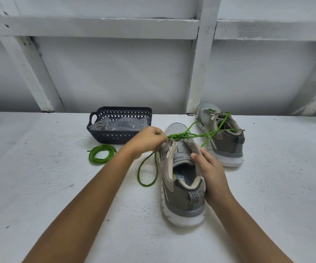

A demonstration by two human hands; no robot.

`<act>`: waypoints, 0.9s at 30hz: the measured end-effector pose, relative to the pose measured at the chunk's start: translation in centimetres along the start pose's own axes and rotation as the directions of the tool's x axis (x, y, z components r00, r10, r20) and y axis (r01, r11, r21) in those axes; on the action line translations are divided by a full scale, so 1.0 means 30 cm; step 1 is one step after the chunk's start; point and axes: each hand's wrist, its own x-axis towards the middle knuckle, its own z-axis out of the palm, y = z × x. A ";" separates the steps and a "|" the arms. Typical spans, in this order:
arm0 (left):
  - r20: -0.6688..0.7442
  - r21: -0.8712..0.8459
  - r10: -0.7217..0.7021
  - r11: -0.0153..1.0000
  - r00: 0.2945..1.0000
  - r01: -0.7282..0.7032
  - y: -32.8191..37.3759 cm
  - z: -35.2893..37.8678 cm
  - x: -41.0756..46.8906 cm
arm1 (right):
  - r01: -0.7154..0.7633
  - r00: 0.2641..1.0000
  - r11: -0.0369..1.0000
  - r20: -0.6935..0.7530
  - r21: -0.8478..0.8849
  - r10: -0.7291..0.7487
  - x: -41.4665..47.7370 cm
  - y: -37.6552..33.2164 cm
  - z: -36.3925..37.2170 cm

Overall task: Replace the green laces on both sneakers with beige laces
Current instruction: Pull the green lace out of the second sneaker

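Green laces, two: the coiled lace point(101, 154) lies on the white painted surface point(58, 196). The threaded lace point(191, 134) crosses the near sneaker point(183, 186), pinched by the left hand point(147, 141). The right hand point(212, 173) curls round that shoe. The far sneaker point(227, 147) stands by the white timber-framed wall point(115, 73). One dark basket point(115, 136) holds clear plastic bags point(119, 125).

Perforated plastic basket point(119, 118), mesh-cloth sneaker point(180, 130)

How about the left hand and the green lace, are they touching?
Touching. The head view shows the left hand pinching the green lace right at the sneaker.
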 end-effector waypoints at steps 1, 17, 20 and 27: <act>0.110 -0.185 0.015 0.983 0.994 0.006 0.005 -0.030 -0.015 | 0.001 1.000 1.000 0.000 0.000 -0.001 -0.001 -0.002 0.001; 0.018 0.360 -0.001 0.933 1.000 -0.005 0.004 0.028 0.040 | -0.008 1.000 1.000 -0.013 -0.028 0.008 0.012 0.016 -0.006; -0.006 0.375 0.053 0.926 0.999 -0.047 -0.005 0.036 0.053 | -0.005 1.000 1.000 -0.011 -0.026 0.005 0.010 0.014 -0.006; 0.505 -0.365 0.229 0.930 0.832 -0.034 -0.034 -0.131 -0.041 | 0.012 1.000 0.999 0.006 -0.038 -0.012 0.007 0.010 -0.007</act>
